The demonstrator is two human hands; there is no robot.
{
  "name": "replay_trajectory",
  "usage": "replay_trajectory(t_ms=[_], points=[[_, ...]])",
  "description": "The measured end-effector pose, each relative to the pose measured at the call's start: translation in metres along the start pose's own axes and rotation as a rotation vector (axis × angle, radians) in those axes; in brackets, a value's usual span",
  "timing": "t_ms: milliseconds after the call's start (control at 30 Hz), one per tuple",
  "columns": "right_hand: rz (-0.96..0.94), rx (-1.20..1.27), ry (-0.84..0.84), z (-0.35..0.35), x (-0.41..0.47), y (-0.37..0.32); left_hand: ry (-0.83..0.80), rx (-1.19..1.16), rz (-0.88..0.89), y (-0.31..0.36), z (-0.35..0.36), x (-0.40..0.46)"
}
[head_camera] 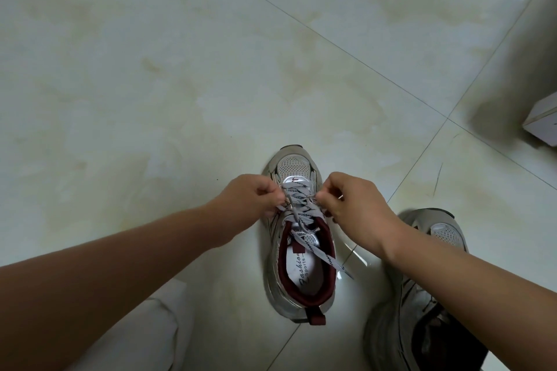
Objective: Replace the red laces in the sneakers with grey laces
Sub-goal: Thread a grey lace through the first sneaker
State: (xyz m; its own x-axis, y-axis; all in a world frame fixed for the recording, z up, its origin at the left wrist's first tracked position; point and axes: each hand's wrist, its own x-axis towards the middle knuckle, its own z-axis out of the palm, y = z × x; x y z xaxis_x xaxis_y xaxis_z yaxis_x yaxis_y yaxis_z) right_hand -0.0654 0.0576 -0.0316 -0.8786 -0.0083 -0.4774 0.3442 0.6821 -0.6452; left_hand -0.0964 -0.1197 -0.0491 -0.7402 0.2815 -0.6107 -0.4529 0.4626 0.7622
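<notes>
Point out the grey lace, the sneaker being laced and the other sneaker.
grey lace [324, 253]: head view, loose end over the opening.
laced sneaker [294, 163]: head view, mesh toe.
other sneaker [446, 233]: head view, mesh toe.

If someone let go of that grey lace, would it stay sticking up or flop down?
Most likely it would flop. The grey lace is flat and thin, and its loose end already droops over the collar of the sneaker instead of standing. It probably weighs very little. The left hand and right hand each pinch it, so it seems easy to bend.
</notes>
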Motion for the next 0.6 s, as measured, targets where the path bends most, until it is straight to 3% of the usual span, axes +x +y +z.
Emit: replay_trajectory(t_ms=[167,333,600], points=[[-0.255,-0.185,0.046,-0.008,-0.009,-0.014,0.009,-0.065,0.01,0.008,-0.01,-0.001],[-0.195,-0.418,-0.056,-0.005,-0.006,-0.025,-0.005,0.282,0.195,0.014,-0.006,-0.002],[-0.051,-0.276,-0.101,-0.007,0.001,-0.025,0.019,0.532,0.334,0.017,-0.002,0.002]])
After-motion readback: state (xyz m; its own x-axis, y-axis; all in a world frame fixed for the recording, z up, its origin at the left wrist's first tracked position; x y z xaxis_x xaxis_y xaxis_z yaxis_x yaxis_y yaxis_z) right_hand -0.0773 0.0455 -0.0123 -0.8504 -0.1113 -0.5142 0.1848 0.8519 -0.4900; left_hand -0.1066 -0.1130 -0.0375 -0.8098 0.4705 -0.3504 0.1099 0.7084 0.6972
